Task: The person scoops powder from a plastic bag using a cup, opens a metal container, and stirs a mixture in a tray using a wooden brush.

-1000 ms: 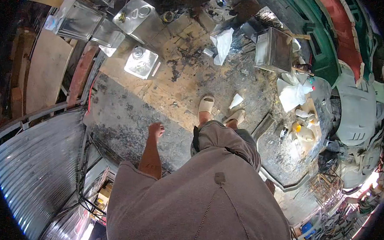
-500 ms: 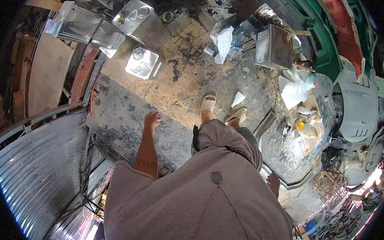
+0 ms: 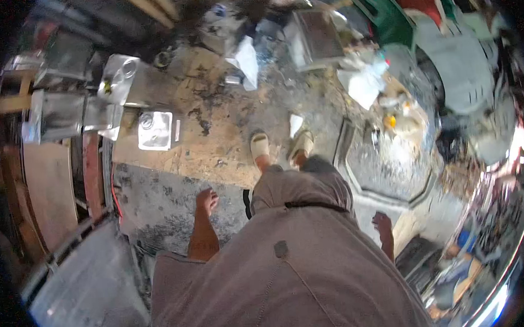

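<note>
My left hand (image 3: 206, 201) hangs at my side over the grey-stained floor (image 3: 169, 198). It holds nothing, and its fingers are loosely bent and a little apart. On the other side, my right hand (image 3: 382, 221) hangs beside my hip, somewhat blurred, with its fingers loosely bent and nothing visible in them. Neither hand touches an object. Ahead of my sandals (image 3: 260, 146) lies a small white scrap (image 3: 296, 124). A square metal can (image 3: 155, 132) with a round cap stands forward and left.
More metal cans (image 3: 117, 79) stand at left near wooden boards (image 3: 48, 180). A white sheet (image 3: 246, 63) and a large box-shaped tin (image 3: 315, 39) lie ahead. At right are a cluttered low surface (image 3: 398, 162), a grey molded panel (image 3: 455, 64) and green parts (image 3: 381, 9). Corrugated metal (image 3: 88, 291) is lower left.
My view has turned to the right, and the cans ahead appear further left and lower. My right hand has come further into sight beside my hip. Both hands still hold nothing visible.
</note>
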`<action>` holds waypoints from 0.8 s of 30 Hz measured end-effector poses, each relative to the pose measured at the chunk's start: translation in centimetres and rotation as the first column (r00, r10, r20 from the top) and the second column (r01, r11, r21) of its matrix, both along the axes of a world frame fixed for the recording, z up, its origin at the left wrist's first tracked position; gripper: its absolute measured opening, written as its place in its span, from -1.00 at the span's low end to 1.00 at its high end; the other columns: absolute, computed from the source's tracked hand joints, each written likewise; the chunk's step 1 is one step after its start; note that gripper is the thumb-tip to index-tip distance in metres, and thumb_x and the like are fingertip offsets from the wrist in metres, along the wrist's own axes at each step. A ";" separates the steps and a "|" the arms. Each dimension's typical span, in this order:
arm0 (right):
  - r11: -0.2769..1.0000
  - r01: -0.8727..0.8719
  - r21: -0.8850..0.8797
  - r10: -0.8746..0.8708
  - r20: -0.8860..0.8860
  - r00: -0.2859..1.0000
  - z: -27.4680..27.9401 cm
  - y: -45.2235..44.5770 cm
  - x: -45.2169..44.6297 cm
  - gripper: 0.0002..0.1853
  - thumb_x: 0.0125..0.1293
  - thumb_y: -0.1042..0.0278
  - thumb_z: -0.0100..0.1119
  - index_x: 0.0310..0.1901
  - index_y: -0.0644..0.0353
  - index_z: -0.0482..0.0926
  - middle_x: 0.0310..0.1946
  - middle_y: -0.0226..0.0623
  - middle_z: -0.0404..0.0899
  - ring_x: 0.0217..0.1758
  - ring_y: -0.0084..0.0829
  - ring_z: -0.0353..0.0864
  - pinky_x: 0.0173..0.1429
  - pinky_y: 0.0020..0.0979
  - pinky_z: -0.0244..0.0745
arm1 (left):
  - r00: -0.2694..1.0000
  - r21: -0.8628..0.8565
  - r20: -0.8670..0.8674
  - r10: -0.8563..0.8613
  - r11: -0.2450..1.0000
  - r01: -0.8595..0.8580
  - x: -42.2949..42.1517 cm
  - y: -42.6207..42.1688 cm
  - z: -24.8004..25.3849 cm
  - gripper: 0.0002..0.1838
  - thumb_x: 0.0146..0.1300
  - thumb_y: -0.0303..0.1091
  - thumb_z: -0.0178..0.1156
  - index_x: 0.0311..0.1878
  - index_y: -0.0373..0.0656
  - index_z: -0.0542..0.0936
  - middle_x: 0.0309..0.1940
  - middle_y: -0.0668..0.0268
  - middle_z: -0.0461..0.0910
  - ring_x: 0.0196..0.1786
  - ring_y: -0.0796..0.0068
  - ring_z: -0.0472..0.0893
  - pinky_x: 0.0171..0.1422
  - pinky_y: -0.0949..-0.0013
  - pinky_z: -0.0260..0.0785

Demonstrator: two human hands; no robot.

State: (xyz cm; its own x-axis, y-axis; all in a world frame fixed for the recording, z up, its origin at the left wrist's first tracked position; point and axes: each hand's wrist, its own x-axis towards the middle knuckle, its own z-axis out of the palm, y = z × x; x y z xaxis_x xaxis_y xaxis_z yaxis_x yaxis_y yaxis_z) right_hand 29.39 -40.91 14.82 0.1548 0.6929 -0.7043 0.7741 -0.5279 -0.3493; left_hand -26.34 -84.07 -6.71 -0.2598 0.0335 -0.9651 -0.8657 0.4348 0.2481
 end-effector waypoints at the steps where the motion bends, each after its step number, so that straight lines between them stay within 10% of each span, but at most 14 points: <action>1: 1.000 0.010 -0.019 -0.010 -0.017 1.000 0.3 -0.8 0.7 -0.67 0.29 0.14 0.01 0.04 0.04 0.47 -0.32 -0.40 0.59 -0.40 -0.54 0.56 -0.45 -0.49 0.37 | 1.000 -0.008 -0.012 -0.005 1.000 0.004 -0.7 0.6 0.9 -0.67 0.23 -0.11 0.10 -0.02 -0.07 0.45 -0.18 0.27 0.56 -0.20 0.42 0.59 -0.35 0.47 0.35; 7: 0.992 0.120 0.035 -0.110 -0.215 0.970 -1.2 -4.6 -1.4 -0.60 0.24 0.15 0.07 0.08 0.11 0.44 -0.32 -0.40 0.58 -0.36 -0.52 0.56 -0.36 -0.48 0.39 | 0.919 0.269 -0.315 0.235 0.951 -0.151 -6.3 2.4 1.1 -0.67 0.24 -0.08 0.07 -0.01 -0.03 0.47 -0.19 0.27 0.57 -0.19 0.41 0.58 -0.12 0.34 0.39; 11: 0.985 0.139 -0.106 -0.154 -0.149 0.977 -2.6 -8.3 0.1 -0.64 0.22 0.15 0.10 -0.02 0.17 0.51 -0.40 -0.43 0.53 -0.42 -0.58 0.49 -0.43 -0.55 0.34 | 0.995 -0.010 0.000 -0.103 0.995 0.103 -9.2 4.9 5.5 -0.77 0.18 -0.30 0.14 -0.08 -0.04 0.47 -0.20 0.34 0.56 -0.17 0.47 0.55 -0.21 0.54 0.37; 13: 0.956 0.272 -0.107 -0.291 -0.257 0.922 -5.2 -10.2 2.9 -0.67 0.20 0.21 0.13 -0.06 0.23 0.52 -0.34 -0.35 0.57 -0.37 -0.51 0.54 -0.41 -0.48 0.42 | 0.960 0.000 -0.136 -0.244 0.969 0.247 -10.8 2.8 2.1 -0.75 0.20 -0.35 0.12 -0.04 -0.04 0.47 -0.18 0.33 0.56 -0.13 0.46 0.54 -0.13 0.53 0.37; 14: 0.991 0.136 -0.020 -0.137 -0.161 0.977 -6.4 -10.7 3.3 -0.69 0.19 0.29 0.12 -0.06 0.26 0.51 -0.30 -0.31 0.59 -0.33 -0.47 0.56 -0.36 -0.46 0.46 | 0.972 0.124 -0.230 -0.053 0.989 0.083 -10.8 1.8 1.5 -0.62 0.26 -0.10 0.03 0.10 -0.01 0.41 -0.02 0.34 0.52 0.06 0.42 0.48 0.09 0.32 0.27; 15: 0.999 0.008 0.040 -0.007 -0.030 1.000 -6.7 -12.2 3.8 -0.70 0.19 0.38 0.11 -0.06 0.29 0.50 -0.26 -0.27 0.60 -0.29 -0.44 0.58 -0.31 -0.44 0.50 | 0.977 0.389 -0.078 0.200 0.908 -0.155 -10.7 0.7 2.6 -0.47 0.24 -0.32 0.10 0.28 -0.04 0.24 0.17 0.29 0.39 0.08 0.48 0.45 -0.02 0.52 0.37; 16: 0.933 0.344 -0.104 -0.360 -0.260 0.896 -7.6 -13.8 4.5 -0.70 0.15 0.44 0.11 -0.05 0.31 0.49 -0.22 -0.25 0.60 -0.25 -0.43 0.59 -0.25 -0.45 0.52 | 0.960 0.116 -0.268 -0.078 0.987 0.113 -10.1 2.2 3.8 -0.54 0.28 -0.05 0.03 0.18 -0.05 0.34 0.04 0.34 0.50 0.12 0.43 0.46 0.08 0.41 0.28; 17: 0.756 0.595 -0.273 -0.647 -0.450 0.615 -8.1 -14.4 5.3 -0.68 0.12 0.51 0.10 -0.04 0.32 0.48 -0.17 -0.24 0.60 -0.21 -0.43 0.59 -0.19 -0.46 0.54 | 0.950 0.369 -0.311 0.031 0.925 0.091 -8.5 1.2 5.5 -0.53 0.26 -0.04 0.06 0.13 -0.11 0.38 -0.05 0.35 0.54 -0.02 0.46 0.53 -0.07 0.48 0.34; 18: 0.953 0.295 -0.075 -0.304 -0.278 0.911 -6.3 -14.9 3.4 -0.65 0.10 0.53 0.11 -0.03 0.33 0.46 -0.15 -0.25 0.59 -0.17 -0.48 0.59 -0.16 -0.49 0.53 | 0.955 0.220 -0.250 -0.159 0.951 0.216 -10.1 0.8 2.0 -0.66 0.25 -0.08 0.07 -0.07 -0.14 0.46 -0.17 0.31 0.56 -0.15 0.44 0.55 -0.18 0.44 0.36; 19: 0.881 0.462 -0.101 -0.438 -0.544 0.715 -8.4 -16.3 4.1 -0.66 0.08 0.46 0.14 -0.05 0.27 0.50 -0.14 -0.22 0.59 -0.18 -0.44 0.59 -0.16 -0.45 0.53 | 0.927 0.098 -0.153 -0.344 0.928 0.360 -10.4 2.2 1.5 -0.72 0.25 -0.13 0.08 -0.27 -0.17 0.53 -0.29 0.27 0.58 -0.28 0.43 0.56 -0.30 0.40 0.37; 22: 0.979 0.163 0.120 -0.139 -0.182 0.973 -8.2 -17.0 3.1 -0.73 0.11 0.36 0.12 -0.12 0.18 0.57 -0.14 -0.19 0.59 -0.16 -0.29 0.59 -0.11 -0.34 0.53 | 0.819 -0.036 -0.034 -0.572 0.820 0.571 -7.2 12.5 -0.3 -0.73 0.25 -0.14 0.08 -0.27 -0.17 0.53 -0.31 0.28 0.58 -0.30 0.44 0.55 -0.32 0.41 0.37; 24: 0.950 0.268 0.163 -0.245 -0.148 0.958 -7.4 -17.4 2.6 -0.73 0.11 0.31 0.12 -0.14 0.17 0.59 -0.14 -0.19 0.59 -0.15 -0.23 0.59 -0.07 -0.32 0.51 | 0.751 -0.006 -0.075 -0.656 0.753 0.658 -5.1 19.1 -0.1 -0.74 0.25 -0.14 0.08 -0.27 -0.17 0.53 -0.32 0.28 0.58 -0.32 0.44 0.55 -0.33 0.41 0.37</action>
